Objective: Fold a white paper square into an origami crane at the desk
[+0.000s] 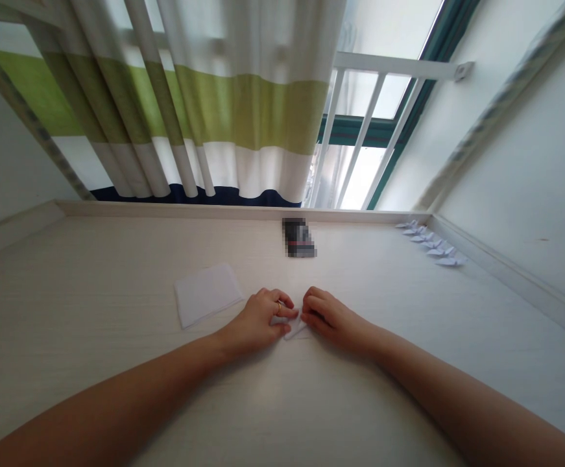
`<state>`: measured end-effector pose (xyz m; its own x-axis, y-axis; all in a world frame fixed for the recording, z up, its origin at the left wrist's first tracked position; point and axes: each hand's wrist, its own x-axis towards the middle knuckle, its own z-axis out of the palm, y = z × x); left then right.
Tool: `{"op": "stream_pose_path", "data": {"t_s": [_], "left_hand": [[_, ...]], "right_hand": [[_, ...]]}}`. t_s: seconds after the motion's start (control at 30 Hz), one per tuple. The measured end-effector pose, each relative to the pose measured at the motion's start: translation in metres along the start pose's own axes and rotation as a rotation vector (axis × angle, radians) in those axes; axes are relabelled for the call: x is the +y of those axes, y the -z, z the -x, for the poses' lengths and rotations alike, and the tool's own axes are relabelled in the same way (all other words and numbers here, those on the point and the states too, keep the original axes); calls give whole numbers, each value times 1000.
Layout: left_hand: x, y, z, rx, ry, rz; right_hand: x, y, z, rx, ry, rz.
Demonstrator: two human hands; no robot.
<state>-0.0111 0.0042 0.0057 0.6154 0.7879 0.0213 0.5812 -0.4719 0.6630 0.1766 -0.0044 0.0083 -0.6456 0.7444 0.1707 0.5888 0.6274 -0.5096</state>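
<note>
Left hand (264, 319), right hand (328, 316) — paper (294, 329) between (white).

We find no readable text, label, brand, number or sign, with the dark object (299, 238) pixelated beyond our reading.

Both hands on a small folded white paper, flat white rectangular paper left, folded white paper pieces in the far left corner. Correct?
No: head view shows the folded white paper pieces in the far right corner. The rest stands: left hand and right hand on the small folded white paper, flat white rectangular paper left.
</note>
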Motion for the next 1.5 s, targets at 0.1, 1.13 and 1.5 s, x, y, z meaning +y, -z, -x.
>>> {"op": "stream_pose_path", "data": {"t_s": [0.1,1.13,1.5], "left_hand": [[0,0,0,4,3,3],[-3,0,-2,2,18,80],[2,1,-1,22,8,37]], "right_hand": [[-1,-2,-1,-5,-35,20],[6,3,-3,-26,-71,-222],[0,-4,-5,38,-165,-143]]}}
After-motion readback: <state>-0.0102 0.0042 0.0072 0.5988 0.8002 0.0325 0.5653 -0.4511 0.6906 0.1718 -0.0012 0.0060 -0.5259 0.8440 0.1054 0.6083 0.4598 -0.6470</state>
